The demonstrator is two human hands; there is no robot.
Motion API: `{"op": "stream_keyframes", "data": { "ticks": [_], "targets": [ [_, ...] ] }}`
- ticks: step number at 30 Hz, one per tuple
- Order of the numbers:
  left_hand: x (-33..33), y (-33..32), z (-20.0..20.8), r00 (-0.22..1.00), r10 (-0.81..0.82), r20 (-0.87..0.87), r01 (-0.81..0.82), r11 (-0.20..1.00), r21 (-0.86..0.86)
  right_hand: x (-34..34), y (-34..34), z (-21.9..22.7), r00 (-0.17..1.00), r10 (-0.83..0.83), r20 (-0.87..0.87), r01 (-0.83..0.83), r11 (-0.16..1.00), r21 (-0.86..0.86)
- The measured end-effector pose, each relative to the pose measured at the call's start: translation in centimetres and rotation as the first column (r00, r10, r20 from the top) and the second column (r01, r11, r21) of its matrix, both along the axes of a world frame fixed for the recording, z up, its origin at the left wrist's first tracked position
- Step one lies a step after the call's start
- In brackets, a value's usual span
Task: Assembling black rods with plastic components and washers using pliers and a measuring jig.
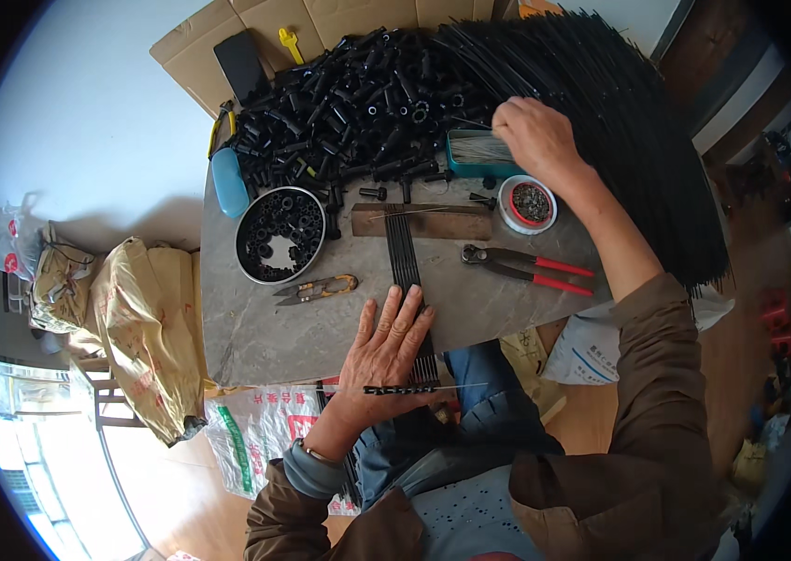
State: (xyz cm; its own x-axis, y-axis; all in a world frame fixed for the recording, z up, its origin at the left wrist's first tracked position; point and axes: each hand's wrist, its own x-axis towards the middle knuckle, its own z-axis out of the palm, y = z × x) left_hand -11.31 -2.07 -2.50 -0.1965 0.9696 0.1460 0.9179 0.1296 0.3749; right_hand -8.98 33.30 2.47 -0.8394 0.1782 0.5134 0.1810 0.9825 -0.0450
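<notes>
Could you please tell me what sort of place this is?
Probably a small workshop for handwork: a heap of black parts and a mass of long black rods cover much of the table, with pincers nearby.

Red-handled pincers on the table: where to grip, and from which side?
I'd take the pincers around both red handles, coming from the person's right, probably with the right hand. They lie flat, handles pointing right and slightly spread, with the metal head facing left, just below the wooden block.
</notes>
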Motion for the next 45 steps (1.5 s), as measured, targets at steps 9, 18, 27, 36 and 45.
{"op": "stream_keyframes", "data": {
  "ticks": [9, 18, 27, 36, 45],
  "targets": [
    [-0.1, 0.2, -0.1, 1.0, -0.002, -0.009, 0.002, 1.0, 0.03, -1.5, -7.7, -2.8, 0.943, 0.309, 0.122, -0.265, 0.922, -0.284],
    [-0.2, 0.2, -0.4, 0.998, -0.011, -0.056, 0.013, 0.999, 0.031, -0.7, -6.7, -2.7, 0.954, 0.275, 0.116, -0.227, 0.921, -0.317],
    [-0.2, 0.1, -0.6, 0.996, -0.013, -0.085, 0.016, 0.999, 0.03, -0.4, -6.9, -2.8, 0.959, 0.258, 0.114, -0.207, 0.918, -0.337],
    [-0.3, 0.1, -0.8, 0.997, -0.006, -0.072, 0.007, 1.0, 0.022, -0.7, -7.1, -2.9, 0.955, 0.264, 0.138, -0.202, 0.914, -0.353],
    [-0.1, 0.0, -0.7, 0.999, 0.008, -0.042, -0.008, 1.0, -0.015, -0.5, -7.0, -2.6, 0.952, 0.267, 0.149, -0.204, 0.917, -0.344]
  ]
}}
